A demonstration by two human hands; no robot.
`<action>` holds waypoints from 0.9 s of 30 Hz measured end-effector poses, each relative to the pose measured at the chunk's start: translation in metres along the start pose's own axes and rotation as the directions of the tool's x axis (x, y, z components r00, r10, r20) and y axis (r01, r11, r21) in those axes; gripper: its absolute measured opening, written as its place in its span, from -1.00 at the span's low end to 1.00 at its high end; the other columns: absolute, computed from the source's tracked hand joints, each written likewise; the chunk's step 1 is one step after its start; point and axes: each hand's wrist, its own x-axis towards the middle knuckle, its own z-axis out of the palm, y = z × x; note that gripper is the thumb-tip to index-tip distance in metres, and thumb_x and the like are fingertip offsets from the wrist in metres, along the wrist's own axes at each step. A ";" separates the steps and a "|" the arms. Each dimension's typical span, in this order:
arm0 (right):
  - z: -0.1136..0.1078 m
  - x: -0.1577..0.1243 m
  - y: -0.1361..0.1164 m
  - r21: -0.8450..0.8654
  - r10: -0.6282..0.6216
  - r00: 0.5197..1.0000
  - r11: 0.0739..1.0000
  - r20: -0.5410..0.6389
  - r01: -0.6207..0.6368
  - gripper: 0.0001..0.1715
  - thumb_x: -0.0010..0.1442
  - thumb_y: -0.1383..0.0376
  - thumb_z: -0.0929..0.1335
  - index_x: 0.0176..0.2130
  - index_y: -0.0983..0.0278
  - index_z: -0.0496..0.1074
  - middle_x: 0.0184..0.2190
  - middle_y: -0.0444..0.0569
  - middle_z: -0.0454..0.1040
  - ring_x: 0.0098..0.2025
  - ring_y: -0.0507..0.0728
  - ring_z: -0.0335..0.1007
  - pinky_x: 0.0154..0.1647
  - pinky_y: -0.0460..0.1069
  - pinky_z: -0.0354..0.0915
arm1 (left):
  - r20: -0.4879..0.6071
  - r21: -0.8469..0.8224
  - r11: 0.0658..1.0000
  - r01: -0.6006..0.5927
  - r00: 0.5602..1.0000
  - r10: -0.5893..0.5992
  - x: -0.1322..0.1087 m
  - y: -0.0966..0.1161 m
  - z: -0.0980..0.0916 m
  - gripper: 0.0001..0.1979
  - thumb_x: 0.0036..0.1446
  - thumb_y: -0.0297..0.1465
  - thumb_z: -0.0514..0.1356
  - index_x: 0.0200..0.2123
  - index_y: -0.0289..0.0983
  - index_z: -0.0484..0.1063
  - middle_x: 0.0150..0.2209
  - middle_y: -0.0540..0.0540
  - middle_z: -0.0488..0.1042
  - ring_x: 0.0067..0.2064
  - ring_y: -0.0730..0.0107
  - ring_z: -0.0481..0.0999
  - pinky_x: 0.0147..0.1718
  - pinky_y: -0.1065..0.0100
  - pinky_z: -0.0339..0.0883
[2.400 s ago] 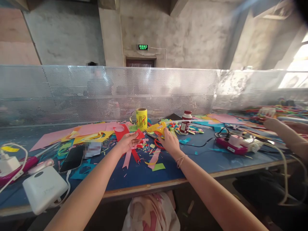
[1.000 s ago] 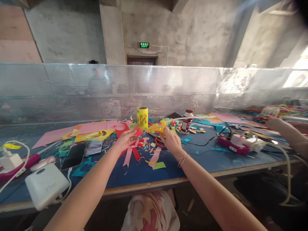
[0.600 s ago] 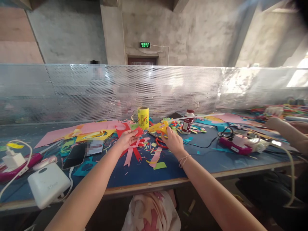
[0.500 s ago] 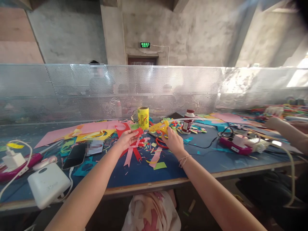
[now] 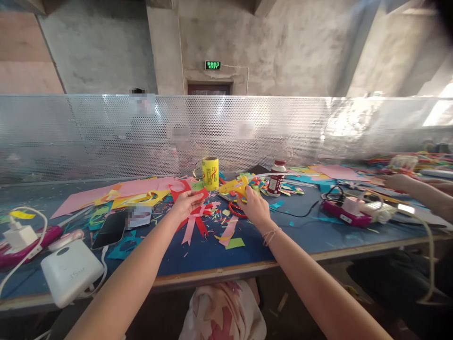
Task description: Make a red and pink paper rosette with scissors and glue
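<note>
My left hand (image 5: 184, 205) pinches a small red paper piece (image 5: 201, 194) just above a pink and red paper ribbon shape (image 5: 194, 224) lying on the blue table (image 5: 198, 257). My right hand (image 5: 254, 207) is closed around the handle of a yellow glue gun (image 5: 235, 187), whose nozzle points left toward the red piece. A clear glue stick (image 5: 286, 174) juts out of the gun's back to the right. Red scissors (image 5: 234, 210) lie under my right hand.
Paper scraps and pink and yellow sheets (image 5: 116, 192) litter the table. A yellow tape roll (image 5: 210, 173) and a white bottle (image 5: 275, 178) stand behind. A phone (image 5: 110, 229), a white charger box (image 5: 71, 272) and cables lie left. Another person's arm (image 5: 417, 190) reaches in at the right, near a pink device (image 5: 345, 211).
My right hand has closed on the yellow glue gun and raised it slightly. My left hand keeps the red piece in about the same place. The camera has shifted a little.
</note>
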 end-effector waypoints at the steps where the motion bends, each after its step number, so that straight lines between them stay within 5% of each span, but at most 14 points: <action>1: 0.000 0.000 0.000 0.000 0.000 1.000 1.000 -0.003 0.000 -0.61 0.18 0.09 0.21 -0.08 0.28 0.24 -0.18 0.04 0.46 -0.30 0.12 0.41 -0.48 -0.06 0.11 | 0.000 0.002 1.000 -0.004 1.000 0.004 0.000 0.000 0.000 -0.82 -0.12 -0.61 0.30 -0.42 -0.36 0.37 -0.48 -0.08 0.52 -0.47 0.45 0.53 -0.42 0.44 0.44; 15: 0.002 -0.002 -0.004 0.051 -0.014 0.995 0.999 -0.097 0.019 -0.54 0.20 0.07 0.18 -0.05 0.34 0.24 -0.22 0.09 0.45 -0.26 0.13 0.40 -0.46 -0.07 0.13 | 0.010 0.104 0.993 -0.057 0.998 0.056 -0.001 -0.004 0.003 -0.78 -0.17 -0.59 0.34 -0.41 -0.38 0.37 -0.49 -0.06 0.50 -0.51 0.47 0.52 -0.44 0.45 0.43; 27: -0.004 -0.004 -0.013 0.028 -0.065 0.996 0.997 -0.060 0.067 -0.64 0.23 0.11 0.15 -0.10 0.29 0.25 -0.16 0.05 0.46 -0.31 0.10 0.41 -0.48 -0.07 0.08 | -0.021 0.188 0.982 -0.023 0.999 0.027 -0.002 -0.007 0.009 -0.80 -0.13 -0.58 0.30 -0.41 -0.35 0.36 -0.50 -0.05 0.49 -0.51 0.46 0.51 -0.40 0.41 0.42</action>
